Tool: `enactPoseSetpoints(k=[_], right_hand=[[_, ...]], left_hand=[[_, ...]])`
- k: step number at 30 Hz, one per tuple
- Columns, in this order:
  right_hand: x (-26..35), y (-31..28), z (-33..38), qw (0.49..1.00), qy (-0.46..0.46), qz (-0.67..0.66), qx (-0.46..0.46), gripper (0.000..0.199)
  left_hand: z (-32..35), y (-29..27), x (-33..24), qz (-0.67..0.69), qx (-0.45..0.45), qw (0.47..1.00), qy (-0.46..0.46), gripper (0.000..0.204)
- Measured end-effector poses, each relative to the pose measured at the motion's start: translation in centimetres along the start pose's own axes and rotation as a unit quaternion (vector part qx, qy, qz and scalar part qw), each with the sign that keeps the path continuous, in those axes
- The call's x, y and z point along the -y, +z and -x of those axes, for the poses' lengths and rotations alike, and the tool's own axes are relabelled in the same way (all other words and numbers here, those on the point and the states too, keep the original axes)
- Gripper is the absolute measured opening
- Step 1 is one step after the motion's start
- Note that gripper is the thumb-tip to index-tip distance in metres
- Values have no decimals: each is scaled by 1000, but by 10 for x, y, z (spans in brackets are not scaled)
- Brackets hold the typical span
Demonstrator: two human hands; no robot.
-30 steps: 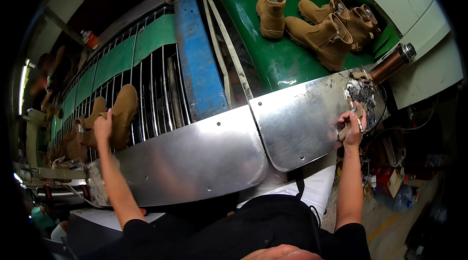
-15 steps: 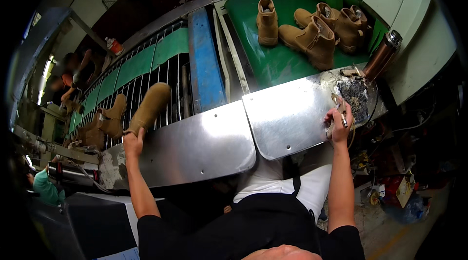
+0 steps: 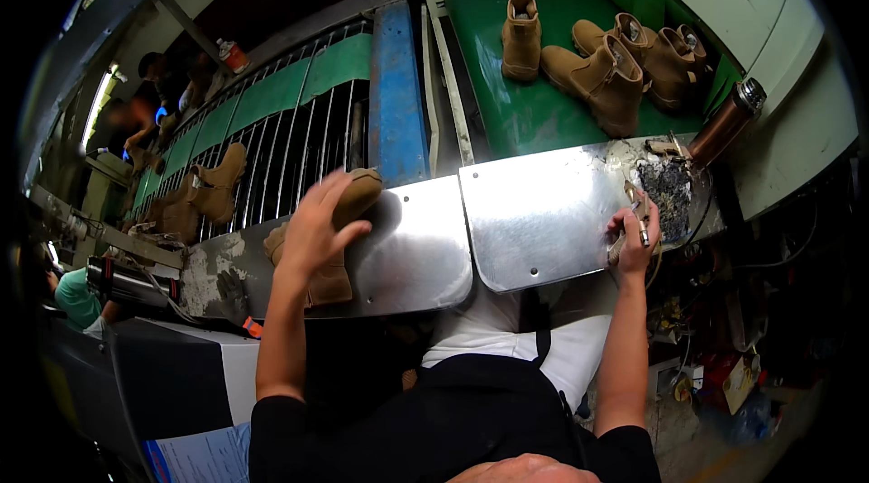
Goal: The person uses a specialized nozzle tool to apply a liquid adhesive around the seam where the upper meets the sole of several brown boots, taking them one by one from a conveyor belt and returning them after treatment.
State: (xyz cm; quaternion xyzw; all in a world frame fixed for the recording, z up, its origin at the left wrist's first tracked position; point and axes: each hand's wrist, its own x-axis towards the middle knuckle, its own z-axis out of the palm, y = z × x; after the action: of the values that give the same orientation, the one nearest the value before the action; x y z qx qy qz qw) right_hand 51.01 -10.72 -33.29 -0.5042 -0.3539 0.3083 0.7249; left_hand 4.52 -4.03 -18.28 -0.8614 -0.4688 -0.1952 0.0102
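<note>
A tan ankle boot [image 3: 331, 284] is on the left metal plate [image 3: 425, 248], partly covered by my left hand [image 3: 317, 228]. This hand is open, fingers stretched and thumb apart; whether it touches the boot I cannot tell. Over the right metal plate [image 3: 534, 211], my right hand [image 3: 636, 243] is closed round a small metal tool with a silver knob [image 3: 644, 231]. The tool's exact kind does not show. Beside it lies a dark, crusted patch [image 3: 665, 193] on the plate.
Several tan boots [image 3: 597, 85] stand on the green surface [image 3: 489, 121], near a copper-coloured flask [image 3: 729, 121]. More boots [image 3: 217, 184] rest on the rod rack [image 3: 272, 143] at left. A dark glove [image 3: 233, 297] lies by the plate's left end. Other people [image 3: 136, 121] are far left.
The boot my left hand held over the rack is now on the metal plate, and that hand has opened. My right hand keeps its tool in nearly the same place. The view has shifted slightly.
</note>
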Motion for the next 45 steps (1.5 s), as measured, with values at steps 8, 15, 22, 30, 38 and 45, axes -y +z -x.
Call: enactPoseSetpoints(k=[8,15,22,30,38,45], right_hand=[[-3,4,1,1000,-12,0,-4,43],[-3,1,-1,999,-27,9,-36,45],[1,4,-1,966,71,-79,-234,52],[47,62,81,988,94,-47,112,46],[117,155,66,934,-164,14,317,46],[89,191,51,951,-94,-46,291,45]], left_hand=[[-43,45,13,-68,130,986,-80,62],[4,-43,-13,242,-206,945,-79,65],[-5,13,-1,491,-279,824,-48,87],[-66,3,-32,512,-129,848,43,65],[-83,2,-45,503,-86,857,71,64],[-98,13,-20,565,-77,821,0,81]])
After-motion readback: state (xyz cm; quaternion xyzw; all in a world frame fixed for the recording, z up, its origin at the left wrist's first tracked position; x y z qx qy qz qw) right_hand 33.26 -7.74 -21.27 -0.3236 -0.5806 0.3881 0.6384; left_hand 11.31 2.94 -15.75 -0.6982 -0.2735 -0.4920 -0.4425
